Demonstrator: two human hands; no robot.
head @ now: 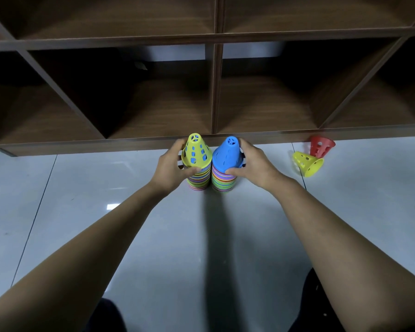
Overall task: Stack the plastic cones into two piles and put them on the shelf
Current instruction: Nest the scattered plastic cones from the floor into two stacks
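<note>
From the head camera, you hold two piles of plastic cones, upright and touching each other, on the near side of the shelf's (130,146) bottom front edge, in the middle of the scene. Your left hand (170,166) grips the left pile (198,180), which has a yellow-green cone on top; fingers are on its far side, the thumb on its near side. Your right hand (254,164) grips the right pile (223,182), topped with a blue cone, in the same way. I cannot tell if the bases touch the grey tiled floor (82,212). To the right, a loose yellow cone (308,165) and a red cone (321,146) lie on their sides, near each other.
</note>
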